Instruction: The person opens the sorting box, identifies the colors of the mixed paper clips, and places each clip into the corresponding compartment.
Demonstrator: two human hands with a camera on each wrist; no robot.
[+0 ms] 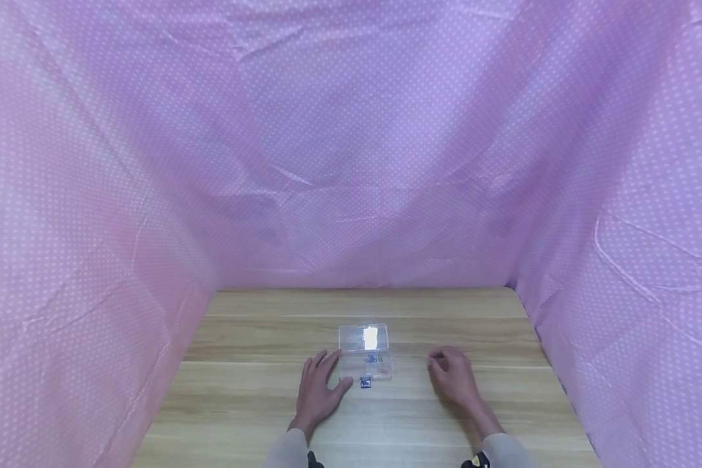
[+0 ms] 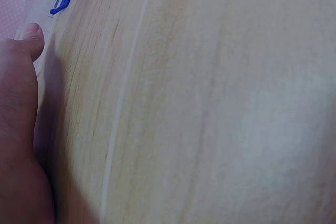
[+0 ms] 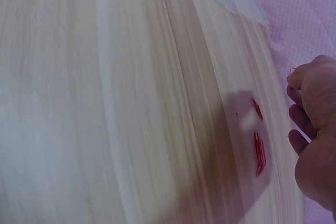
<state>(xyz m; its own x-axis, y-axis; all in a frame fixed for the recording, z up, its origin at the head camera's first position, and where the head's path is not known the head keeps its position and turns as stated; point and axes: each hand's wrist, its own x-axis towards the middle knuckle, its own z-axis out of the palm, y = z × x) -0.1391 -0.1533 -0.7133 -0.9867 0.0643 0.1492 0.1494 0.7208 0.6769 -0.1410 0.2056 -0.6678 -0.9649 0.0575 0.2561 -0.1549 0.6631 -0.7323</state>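
Box (image 1: 353,366) open, lower centre of the head frame, long axis left-right. I see left hand (image 1: 318,392) nearer, spread at its left edge; right hand (image 1: 455,377), well right, pinches a red clip (image 3: 293,70).

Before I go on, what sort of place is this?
Probably a curtained-off workstation: pink polka-dot fabric hangs on three sides of a wood-grain tabletop, where a clear plastic case lies open.

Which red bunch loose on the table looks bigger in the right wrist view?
The lower red bunch, longer and thicker; the upper red bunch, nearer the clear box, is short and thin.
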